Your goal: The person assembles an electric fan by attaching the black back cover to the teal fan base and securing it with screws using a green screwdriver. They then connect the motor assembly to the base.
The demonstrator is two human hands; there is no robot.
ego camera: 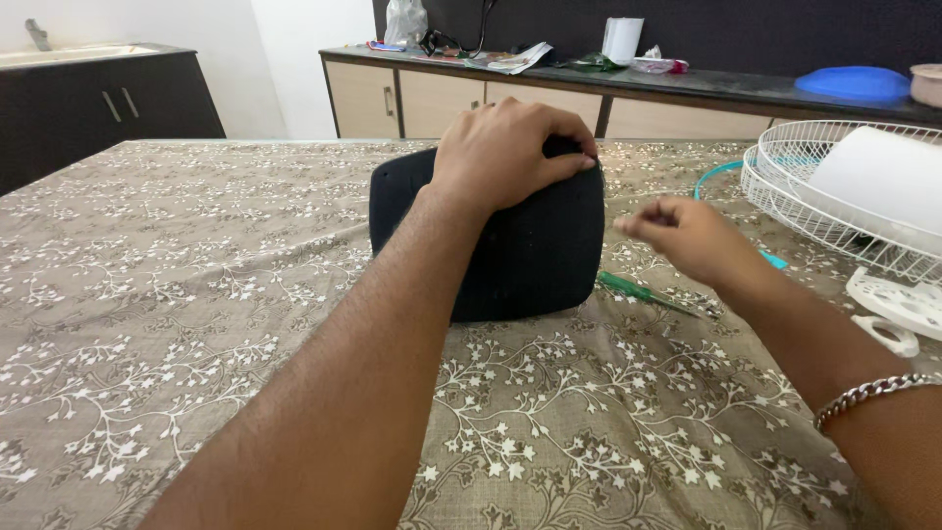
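The left hand (pixel 505 149) rests on top of a black rounded casing (pixel 530 250) that stands on a table (pixel 177 294) covered with a brown floral cloth. The right hand (pixel 687 236), blurred and seemingly empty, hovers just beside the casing's right edge. A green-handled screwdriver (pixel 638 291) lies on the cloth under it. A white wire fan guard (pixel 785 182) sits at the far right.

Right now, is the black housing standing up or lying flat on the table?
Standing up, tilted slightly. The black housing rests on its lower edge on the table, and the left hand grips its top edge.
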